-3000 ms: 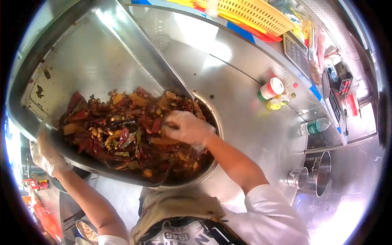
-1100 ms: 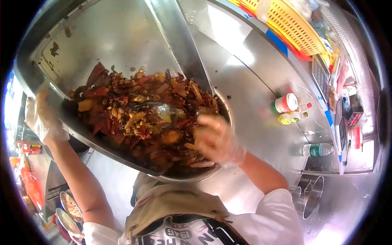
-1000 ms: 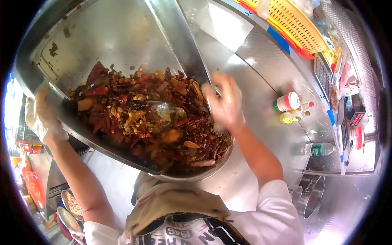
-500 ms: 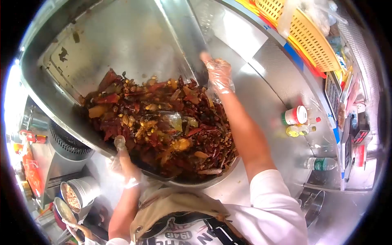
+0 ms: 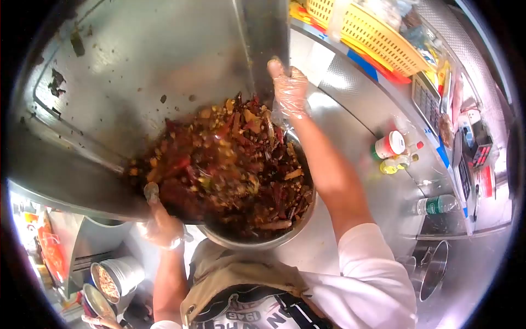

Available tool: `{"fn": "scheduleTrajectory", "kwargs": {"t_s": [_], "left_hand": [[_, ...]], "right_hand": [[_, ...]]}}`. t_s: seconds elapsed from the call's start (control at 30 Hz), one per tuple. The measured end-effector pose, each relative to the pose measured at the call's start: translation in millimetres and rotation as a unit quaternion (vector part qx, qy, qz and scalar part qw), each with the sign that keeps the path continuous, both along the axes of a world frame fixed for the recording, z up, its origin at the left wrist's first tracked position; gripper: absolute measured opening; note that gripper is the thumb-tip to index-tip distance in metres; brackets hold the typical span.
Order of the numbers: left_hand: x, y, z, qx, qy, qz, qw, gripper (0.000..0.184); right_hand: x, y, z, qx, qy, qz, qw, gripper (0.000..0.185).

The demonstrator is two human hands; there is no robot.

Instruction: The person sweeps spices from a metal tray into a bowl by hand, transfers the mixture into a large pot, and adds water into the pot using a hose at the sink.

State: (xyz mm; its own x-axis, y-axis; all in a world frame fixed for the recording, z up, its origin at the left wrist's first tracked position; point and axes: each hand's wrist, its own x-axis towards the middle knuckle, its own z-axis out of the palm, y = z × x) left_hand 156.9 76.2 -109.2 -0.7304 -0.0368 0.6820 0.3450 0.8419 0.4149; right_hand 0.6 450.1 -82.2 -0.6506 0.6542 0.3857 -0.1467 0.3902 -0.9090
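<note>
Both my hands, in clear plastic gloves, grip a large metal tray (image 5: 175, 60) that is tilted toward me. My left hand (image 5: 163, 223) is closed on its near left edge, thumb on the inside. My right hand (image 5: 290, 92) is closed on the right side wall, thumb up. A heap of dark red chillies and mixed spices (image 5: 230, 159), blurred in the middle, slides off the tray's low end into a round metal bowl (image 5: 263, 241) beneath it. Dark flakes stick to the bare upper part of the tray.
On the metal counter (image 5: 350, 164) to the right are a white-lidded tub (image 5: 390, 145), a small yellow bottle (image 5: 397, 163) and a green-labelled plastic bottle (image 5: 437, 205). A yellow basket (image 5: 372, 33) sits on a shelf at upper right. Lower left, a white bucket (image 5: 123, 274) holds light-coloured pieces.
The tray has tipped more steeply, its far side rising. The spice heap has slid down, baring more of the tray's floor and filling the bowl further. Both hands keep their hold.
</note>
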Motion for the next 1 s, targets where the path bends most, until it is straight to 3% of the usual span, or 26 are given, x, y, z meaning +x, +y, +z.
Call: {"fn": "scheduleTrajectory", "kwargs": {"t_s": [0.03, 0.1, 0.17, 0.23, 0.27, 0.37, 0.47, 0.5, 0.53, 0.63, 0.7, 0.77, 0.87, 1.0], "left_hand": [[0.6, 3.4, -3.2, 0.090, -0.022, 0.003, 0.996, 0.027], [0.1, 4.5, -4.7, 0.123, 0.004, -0.009, 0.992, 0.026], [0.0, 3.1, -4.8, 0.010, 0.102, -0.039, 0.994, 0.025], [3.2, 14.8, -0.8, 0.224, 0.023, -0.010, 0.974, 0.027], [3.4, 21.6, 2.4, 0.327, -0.017, 0.005, 0.945, 0.028], [4.4, 30.8, 18.0, 0.391, -0.066, 0.060, 0.916, 0.032], [4.8, 31.8, 15.7, 0.427, -0.052, 0.006, 0.903, 0.032], [6.4, 30.4, 14.1, 0.428, -0.051, -0.004, 0.902, 0.032], [6.3, 28.4, 12.2, 0.415, -0.054, -0.005, 0.908, 0.031], [3.2, 28.4, 7.6, 0.395, -0.040, 0.000, 0.918, 0.027], [1.4, 22.9, 2.9, 0.388, -0.046, 0.011, 0.920, 0.028], [-1.8, 20.2, -3.0, 0.434, -0.044, 0.007, 0.900, 0.028], [-2.9, 24.9, -5.8, 0.443, -0.023, -0.004, 0.896, 0.024], [-14.5, 2.9, -24.5, 0.373, 0.039, -0.032, 0.926, 0.023]], "right_hand": [[2.1, 0.6, 0.8, 0.002, -0.009, 0.001, 1.000, 0.062], [8.1, -0.2, 2.6, 0.004, -0.030, 0.004, 1.000, 0.065], [14.1, -7.9, 7.3, -0.014, 0.019, 0.021, 0.999, 0.065], [12.7, -10.4, 6.0, -0.025, 0.063, 0.020, 0.997, 0.064], [13.1, -8.8, 5.9, -0.005, 0.023, -0.007, 1.000, 0.062], [3.4, -6.8, -10.6, 0.007, 0.101, -0.034, 0.994, 0.051], [18.7, -11.0, -3.9, -0.019, 0.084, 0.025, 0.996, 0.041], [33.0, -17.2, 0.5, 0.091, 0.090, -0.006, 0.992, 0.040], [56.4, -27.0, 7.1, 0.200, 0.097, -0.036, 0.974, 0.041], [139.7, -69.3, 4.3, 0.461, 0.094, 0.053, 0.881, 0.038], [199.8, -105.8, 3.5, 0.502, 0.042, 0.352, 0.789, 0.051], [245.1, -147.5, -44.7, 0.483, 0.061, 0.404, 0.775, 0.043], [255.4, -165.6, -77.5, 0.543, -0.044, 0.464, 0.698, 0.042], [245.2, -155.7, -69.2, 0.589, -0.119, 0.458, 0.655, 0.041]]}}
